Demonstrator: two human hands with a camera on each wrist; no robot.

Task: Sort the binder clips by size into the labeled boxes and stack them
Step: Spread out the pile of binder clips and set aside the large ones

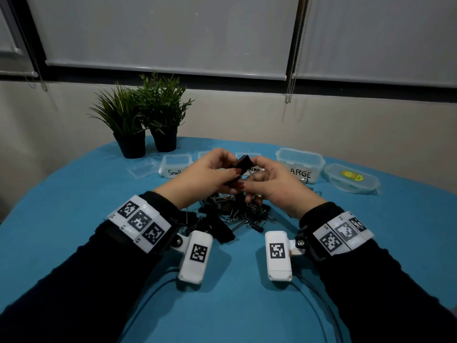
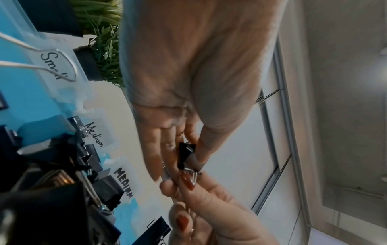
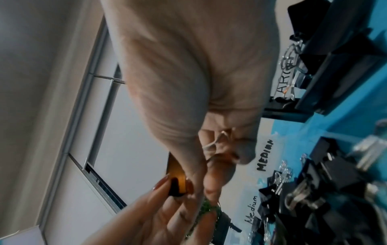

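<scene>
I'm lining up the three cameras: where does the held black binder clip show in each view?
Head: the clip is at centre, raised between the left hand and right hand, above the pile.
Left wrist: the clip is low centre, pinched at the fingertips.
Right wrist: the clip is low centre, mostly hidden by fingers.
Shared landmark: the MEDIUM label, partly covered in head.

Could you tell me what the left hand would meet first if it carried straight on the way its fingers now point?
Most likely the right hand: the left hand points across toward it, both holding the same black binder clip above the pile. Depth is unclear, but the fingertips look nearly touching.
</scene>
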